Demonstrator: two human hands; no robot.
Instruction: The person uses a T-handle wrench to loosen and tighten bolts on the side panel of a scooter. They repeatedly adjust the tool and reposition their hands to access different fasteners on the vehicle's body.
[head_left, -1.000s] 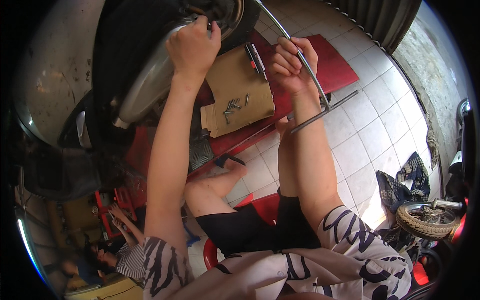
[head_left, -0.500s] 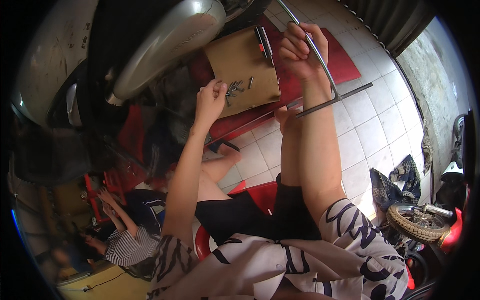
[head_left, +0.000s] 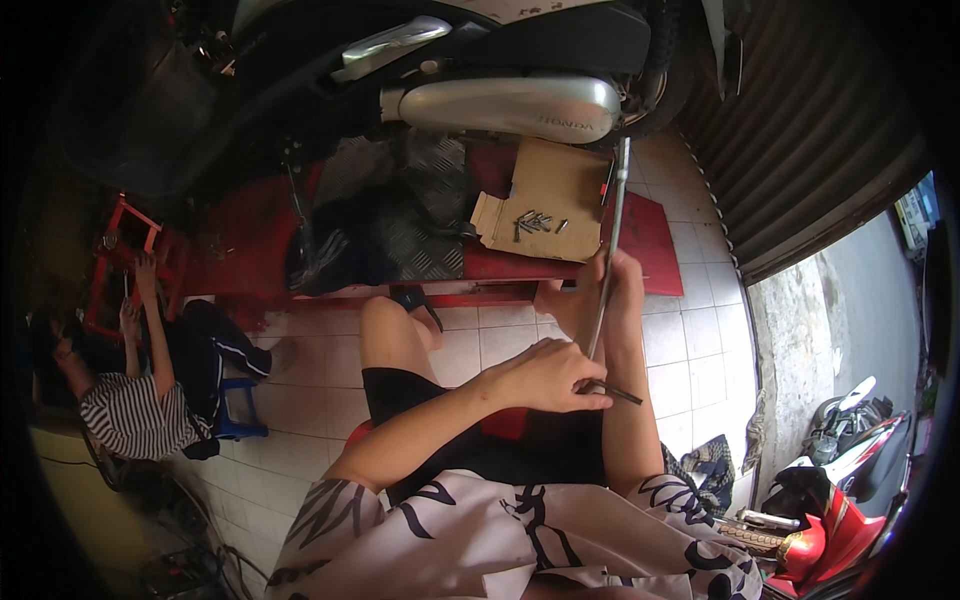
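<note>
My right hand [head_left: 615, 285] is closed round the shaft of a long steel T-handle wrench [head_left: 608, 270], below the silver cover [head_left: 500, 105] of a motorbike. The wrench's socket end [head_left: 623, 160] rises beside a flat piece of cardboard [head_left: 555, 180]; I cannot tell if it touches the bike. My left hand [head_left: 565, 378] grips the wrench's crossbar [head_left: 620, 393] at the lower end, just under my right hand. Loose bolts [head_left: 532, 222] lie on the cardboard, with a dark slim object [head_left: 606, 180] at its right edge.
The red platform [head_left: 655, 250] carries a tread plate [head_left: 430, 250]. At left a co-worker [head_left: 140, 400] in a striped top has hands at a red rack [head_left: 120, 225], near a blue stool [head_left: 240, 405]. A shutter [head_left: 780, 150] and parked motorbike parts [head_left: 820, 540] are at right.
My left hand has left the bike, passed by the bolts and come down onto the crossbar. The view has shifted, showing more of the motorbike. The right hand still holds the shaft.
</note>
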